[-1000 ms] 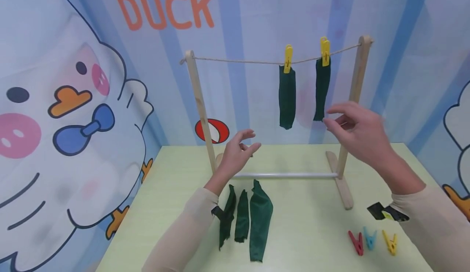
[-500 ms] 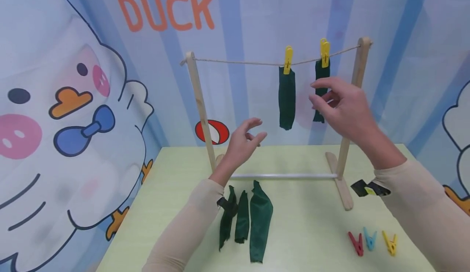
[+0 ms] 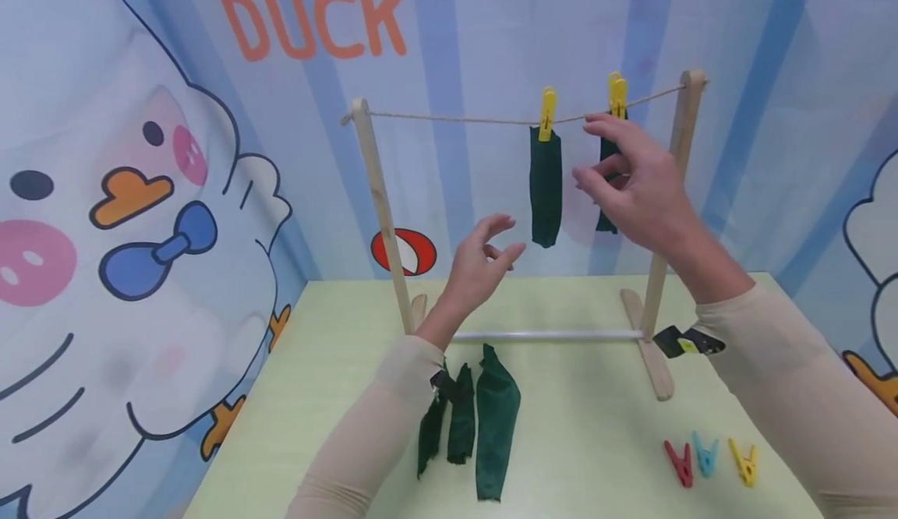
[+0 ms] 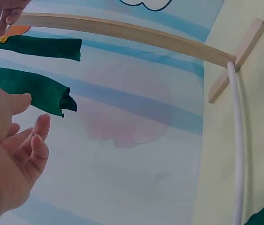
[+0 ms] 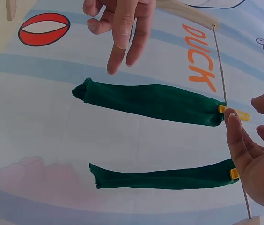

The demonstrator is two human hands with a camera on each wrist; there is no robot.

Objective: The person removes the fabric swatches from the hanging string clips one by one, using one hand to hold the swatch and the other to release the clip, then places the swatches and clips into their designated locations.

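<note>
With fingers apart and empty, the left hand (image 3: 480, 270) has open room beside the left hanging green strip's (image 3: 546, 188) edge, and the right hand (image 3: 645, 188), likewise spread, seems just clear of the rope (image 3: 449, 119).

Two green cloths (image 3: 546, 192), hanging lengthwise, yellow pegs (image 3: 547, 115) atop

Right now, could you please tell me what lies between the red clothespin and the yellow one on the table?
In the head view, the blue clothespin lies between the red clothespin and the yellow clothespin on the table, nearer the red.
</note>
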